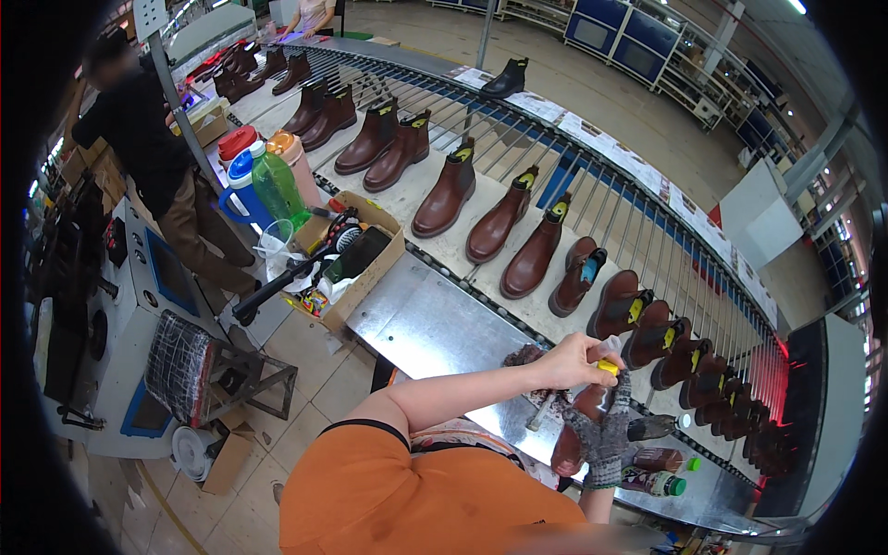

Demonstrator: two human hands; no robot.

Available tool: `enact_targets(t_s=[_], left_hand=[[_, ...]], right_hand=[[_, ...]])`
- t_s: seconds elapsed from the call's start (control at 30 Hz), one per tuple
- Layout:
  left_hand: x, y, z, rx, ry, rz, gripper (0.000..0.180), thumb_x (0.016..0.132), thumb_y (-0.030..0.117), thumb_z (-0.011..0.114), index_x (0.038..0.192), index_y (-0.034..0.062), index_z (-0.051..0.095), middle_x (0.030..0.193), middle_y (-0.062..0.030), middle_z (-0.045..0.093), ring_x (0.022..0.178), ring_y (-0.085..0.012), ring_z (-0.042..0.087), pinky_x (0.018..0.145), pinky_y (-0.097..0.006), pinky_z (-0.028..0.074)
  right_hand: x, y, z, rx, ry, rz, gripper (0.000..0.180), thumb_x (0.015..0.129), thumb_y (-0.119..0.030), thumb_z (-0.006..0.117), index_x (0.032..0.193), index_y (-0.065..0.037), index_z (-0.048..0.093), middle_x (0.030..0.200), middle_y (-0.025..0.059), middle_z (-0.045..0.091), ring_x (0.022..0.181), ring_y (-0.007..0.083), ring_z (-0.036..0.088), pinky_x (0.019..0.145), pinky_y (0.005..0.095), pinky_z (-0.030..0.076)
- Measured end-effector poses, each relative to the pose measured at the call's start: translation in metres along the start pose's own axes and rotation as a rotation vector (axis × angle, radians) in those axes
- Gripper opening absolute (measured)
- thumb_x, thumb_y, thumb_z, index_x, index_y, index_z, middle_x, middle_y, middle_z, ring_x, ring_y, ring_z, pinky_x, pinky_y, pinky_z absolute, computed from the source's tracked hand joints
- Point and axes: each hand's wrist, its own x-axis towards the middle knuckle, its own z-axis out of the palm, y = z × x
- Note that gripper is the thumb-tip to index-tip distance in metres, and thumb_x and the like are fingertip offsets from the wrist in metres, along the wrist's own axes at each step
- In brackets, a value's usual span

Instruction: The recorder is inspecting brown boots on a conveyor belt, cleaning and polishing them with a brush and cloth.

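Note:
My bare left hand (566, 363) reaches across to the right, its fingers pinched at a small yellow piece (608, 367) with something whitish beside it. Whether this piece belongs to the boot I cannot tell. In a grey knitted glove, my right hand (603, 433) is wrapped round a brown leather boot (568, 451), which is held tilted over the metal table (435, 324). The glove covers much of the boot. By my left wrist lies a dark, fuzzy cloth or glove (524, 356). A brush-like tool (542, 413) shows beside the boot, partly hidden.
Brown boots (532, 259) line a curving roller conveyor (601, 180). Bottles (654, 481) lie right of my glove. A cardboard box (370, 277) of tools, a green bottle (276, 185) and jugs stand left. One person (139, 139) stands at left; another (313, 17) is farther back.

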Motion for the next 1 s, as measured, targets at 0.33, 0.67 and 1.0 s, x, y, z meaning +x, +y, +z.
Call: enact_targets(t_s=[0.33,0.67,1.0], left_hand=[[-0.01,0.006,0.007,-0.113,-0.053,0.033,0.018,0.084,0.017,0.065,0.099,0.0094,0.069,0.066,0.0031,0.062,0.047,0.0012,0.042,0.042,-0.019,0.033],[-0.017,0.004,0.007,-0.361,-0.258,0.221,0.012,0.086,0.009,0.062,0.092,-0.0009,0.065,0.101,-0.0132,0.063,0.083,-0.0122,0.061,0.072,-0.024,0.05],[-0.033,-0.027,0.011,-0.202,-0.145,-0.003,0.027,0.091,0.012,0.054,0.115,0.0009,0.058,0.113,-0.0078,0.06,0.061,-0.0036,0.053,0.051,-0.018,0.045]], right_hand=[[-0.016,0.049,-0.001,-0.037,-0.05,0.024,0.1,0.059,-0.025,0.083,0.139,-0.002,0.027,0.135,0.0156,0.041,0.124,0.0268,0.042,0.101,0.0364,0.037],[-0.019,0.01,-0.017,0.009,-0.149,-0.031,0.096,0.058,-0.038,0.082,0.134,0.0,0.035,0.129,0.0185,0.046,0.12,0.0336,0.045,0.101,0.0386,0.036],[-0.054,0.074,-0.035,-0.163,0.374,0.106,0.071,0.063,-0.035,0.08,0.117,-0.003,0.048,0.105,0.0146,0.058,0.099,0.0319,0.056,0.086,0.0387,0.045]])
